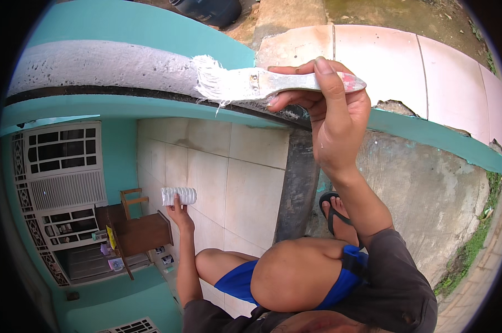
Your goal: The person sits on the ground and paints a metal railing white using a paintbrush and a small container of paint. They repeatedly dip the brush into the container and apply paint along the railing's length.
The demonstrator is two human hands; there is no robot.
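My right hand [338, 104] grips the handle of a flat paintbrush [272, 83], held level with its bristles to the left. White paint coats the bristles, and several strands hang loose. The brush is in front of the whitish rough top of a low wall [109, 62]; whether the bristles touch it I cannot tell. Lower down, my left hand [181, 214] holds a ribbed, cut plastic bottle [179, 196] with white on it, lying sideways in the view.
The turquoise wall side [434, 137] carries tiles with chipped edges [380, 62]. Below lie a tiled floor [251, 183] and a dark step edge [294, 179]. A brown wooden table [143, 235] and a chair [132, 197] stand near the house. A dark barrel [209, 10] is beyond the wall.
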